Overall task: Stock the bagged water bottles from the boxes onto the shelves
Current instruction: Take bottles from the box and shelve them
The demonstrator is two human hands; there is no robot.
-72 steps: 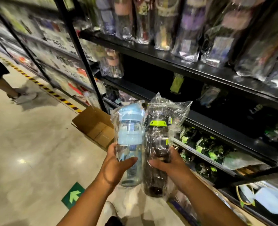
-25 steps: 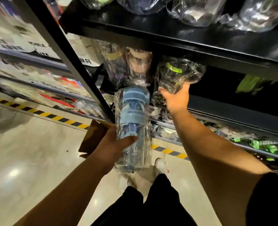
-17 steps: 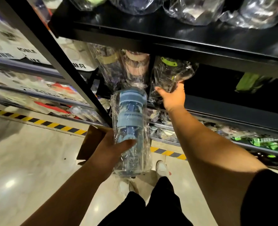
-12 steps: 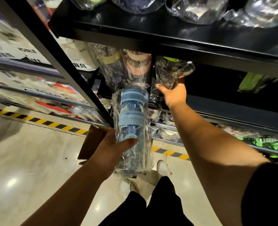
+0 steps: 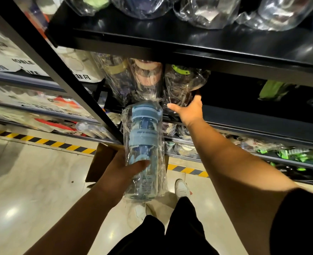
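The left hand (image 5: 122, 170) is gripping the upright blue bagged bottle (image 5: 144, 151) just below the shelf (image 5: 244, 124), while the spread right hand (image 5: 188, 111) is steadying the green-lidded bottle (image 5: 181, 85) there.

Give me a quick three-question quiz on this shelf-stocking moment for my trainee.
1. True or false: the left hand grips the blue-lidded bagged bottle.
2. The green-lidded bagged bottle stands: A) in the cardboard box, B) on the shelf beside the pink-lidded bottle, C) on the floor.
3. Is the right hand closed around a bottle?

Key: 1 true. 2 B. 3 No; it is open, fingers spread at the green-lidded bottle's base.
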